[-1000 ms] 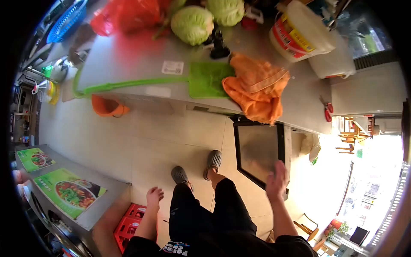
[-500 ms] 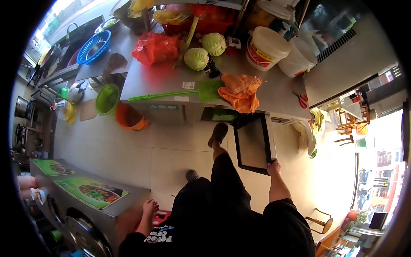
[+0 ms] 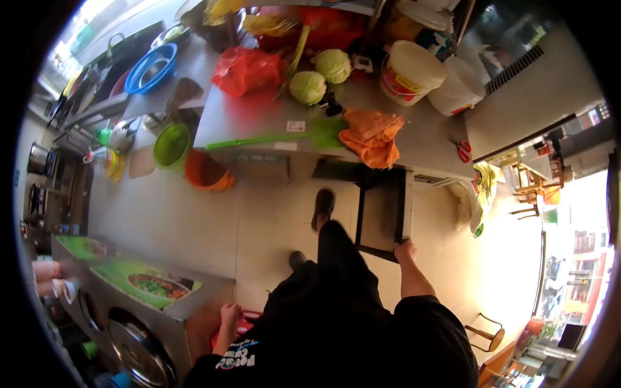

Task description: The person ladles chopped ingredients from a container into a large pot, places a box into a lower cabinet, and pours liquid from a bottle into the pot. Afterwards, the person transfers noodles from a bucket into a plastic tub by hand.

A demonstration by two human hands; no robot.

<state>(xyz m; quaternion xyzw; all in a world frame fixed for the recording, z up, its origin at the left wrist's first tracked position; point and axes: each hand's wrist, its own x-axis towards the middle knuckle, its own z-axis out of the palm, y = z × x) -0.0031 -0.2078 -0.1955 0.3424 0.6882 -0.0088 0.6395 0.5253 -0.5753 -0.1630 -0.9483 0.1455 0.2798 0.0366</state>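
My right hand [image 3: 405,250] grips the outer edge of a cabinet door [image 3: 380,216], which stands swung out from under the steel counter [image 3: 259,123]. The door has a dark frame and a grey inner panel. My left hand [image 3: 230,314] hangs low at my side with its fingers loosely curled, and nothing shows in it. Close beside that hand is a red object [image 3: 248,319], partly hidden by my clothes. On the counter above the door lie a crumpled orange cloth [image 3: 372,137] and a green fly swatter [image 3: 259,140].
Two cabbages [image 3: 307,88], a red plastic bag [image 3: 246,71], white tubs [image 3: 412,72] and red-handled scissors [image 3: 463,152] lie on the counter. Green [image 3: 171,145] and orange bins [image 3: 207,173] stand at its left. A second steel counter [image 3: 207,304] is at lower left, a stool [image 3: 488,336] at lower right.
The view has shifted slightly, so the counter appears a little further right. My right hand and the door edge sit slightly further left in view, the hand still gripping it.
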